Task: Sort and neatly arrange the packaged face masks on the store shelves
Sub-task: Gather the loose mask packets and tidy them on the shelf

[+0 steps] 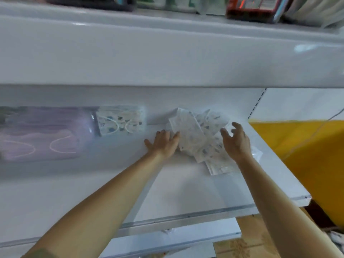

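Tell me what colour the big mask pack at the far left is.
Pale lilac pack with white ear loops, seen in the head view.

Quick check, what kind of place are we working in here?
Most likely a shop aisle: white tiered shelves, packaged face masks lying in a loose pile, and more packaged goods on the shelf above.

This is a shop aisle. White metal display shelving (pixel 186 192) carries packaged goods: just beyond the left hand (pixel 163 144) lies a loose heap of patterned face-mask packs (pixel 195 135), and further to its left a patterned pack (pixel 121 121) stands beside lilac mask packs (pixel 42 133). More packaged stock (pixel 255 8) fills the shelf above both hands, and cardboard cartons (pixel 247 239) sit below the right forearm.
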The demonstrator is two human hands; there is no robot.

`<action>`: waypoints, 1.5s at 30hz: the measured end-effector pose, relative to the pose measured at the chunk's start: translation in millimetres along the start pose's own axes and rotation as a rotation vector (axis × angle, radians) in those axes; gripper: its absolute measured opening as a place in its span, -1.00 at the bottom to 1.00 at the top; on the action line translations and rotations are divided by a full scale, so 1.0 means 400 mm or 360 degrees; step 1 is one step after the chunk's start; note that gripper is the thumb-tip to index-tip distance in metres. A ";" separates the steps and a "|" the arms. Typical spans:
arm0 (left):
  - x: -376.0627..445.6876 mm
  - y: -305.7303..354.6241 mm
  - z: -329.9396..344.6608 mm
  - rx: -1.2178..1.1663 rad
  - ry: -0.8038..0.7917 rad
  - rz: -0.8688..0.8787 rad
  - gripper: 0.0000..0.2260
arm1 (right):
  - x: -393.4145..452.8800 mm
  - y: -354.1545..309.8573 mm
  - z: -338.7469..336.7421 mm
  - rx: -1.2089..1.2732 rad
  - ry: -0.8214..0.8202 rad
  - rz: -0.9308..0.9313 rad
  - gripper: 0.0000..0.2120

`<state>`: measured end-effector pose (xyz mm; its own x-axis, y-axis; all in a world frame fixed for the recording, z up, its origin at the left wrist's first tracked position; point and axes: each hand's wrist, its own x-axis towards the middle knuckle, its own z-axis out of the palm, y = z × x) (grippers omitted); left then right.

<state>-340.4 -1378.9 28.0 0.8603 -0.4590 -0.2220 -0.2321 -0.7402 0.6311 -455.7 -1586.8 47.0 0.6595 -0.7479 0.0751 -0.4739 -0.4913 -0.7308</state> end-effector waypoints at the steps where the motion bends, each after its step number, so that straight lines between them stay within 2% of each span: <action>1: 0.024 0.027 0.001 -0.0211 0.0052 -0.0076 -0.44 | 0.010 0.003 0.001 0.0045 -0.0094 -0.0043 -0.42; 3: 0.064 0.061 0.002 -0.0611 0.0139 -0.0117 -0.39 | 0.020 0.002 0.014 0.0102 -0.0230 -0.0135 -0.40; 6: 0.066 0.127 -0.002 -0.1216 0.0118 -0.0183 -0.56 | 0.025 0.013 0.038 0.0104 -0.0332 -0.0254 -0.35; 8: 0.055 0.146 0.010 -0.1199 0.0121 -0.0207 -0.74 | 0.023 0.036 0.046 0.0136 -0.0322 -0.0341 -0.33; 9: 0.055 0.146 0.020 -0.1138 0.0157 -0.0213 -0.77 | 0.019 0.048 0.048 0.0163 -0.0313 -0.0378 -0.33; 12: 0.053 0.135 0.044 -0.1021 0.0226 -0.0131 -0.58 | 0.002 0.075 0.049 0.0200 -0.0281 -0.0516 -0.30; 14: 0.050 0.133 0.049 -0.0949 0.0243 -0.0025 -0.53 | -0.004 0.079 0.046 0.0206 -0.0272 -0.0583 -0.28; 18: 0.034 0.140 0.046 -0.1054 0.0168 0.0179 -0.30 | -0.015 0.071 0.032 0.0157 -0.0279 -0.0709 -0.26; 19: 0.028 0.138 0.049 -0.1085 0.0177 0.0204 -0.28 | -0.018 0.067 0.026 0.0088 -0.0265 -0.0787 -0.27; 21: 0.012 0.135 0.059 -0.1215 0.0220 0.0203 -0.40 | -0.018 0.059 0.011 -0.0003 -0.0262 -0.0917 -0.29; 23: -0.017 0.137 0.067 -0.1471 0.0227 0.0191 -0.43 | -0.016 0.046 -0.008 0.0137 -0.0338 -0.0967 -0.34; 26: -0.061 0.133 0.080 -0.1909 0.0035 0.0103 -0.41 | -0.017 0.025 -0.034 0.0698 -0.0547 -0.0849 -0.30; 29: -0.092 0.130 0.096 -0.2125 0.0072 -0.0024 -0.45 | -0.024 0.005 -0.034 0.1027 -0.0547 -0.0547 -0.19; 31: -0.103 0.123 0.107 -0.2231 0.0153 -0.0072 -0.47 | -0.029 -0.004 -0.031 0.1184 -0.0475 -0.0310 -0.34; 34: -0.114 0.099 0.115 -0.2415 0.0212 -0.0107 -0.44 | -0.033 -0.008 -0.030 0.1404 -0.0399 -0.0092 -0.75; 36: -0.124 0.084 0.113 -0.2519 0.0230 -0.0118 -0.45 | -0.036 0.001 -0.029 0.1469 -0.0375 0.0034 -0.80; 38: -0.136 0.080 0.107 -0.2557 0.0238 -0.0103 -0.48 | -0.054 0.005 -0.022 0.1445 -0.0295 0.0021 -0.78; 41: -0.160 0.077 0.098 -0.2618 0.0220 -0.0070 -0.52 | -0.103 -0.010 -0.014 0.1135 -0.0057 -0.0308 -0.78; 43: -0.174 0.067 0.089 -0.2696 0.0160 -0.0007 -0.57 | -0.141 -0.034 -0.019 0.1130 -0.0158 -0.0451 -0.79; 45: -0.185 0.042 0.083 -0.2823 0.0089 0.0025 -0.56 | -0.171 -0.053 -0.019 0.1233 -0.0413 -0.0489 -0.68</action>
<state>-423.2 -1373.7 30.5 0.8848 -0.4164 -0.2091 0.4508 0.6514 0.6103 -495.3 -1528.6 62.3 0.8497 -0.4606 0.2566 0.2149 -0.1419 -0.9663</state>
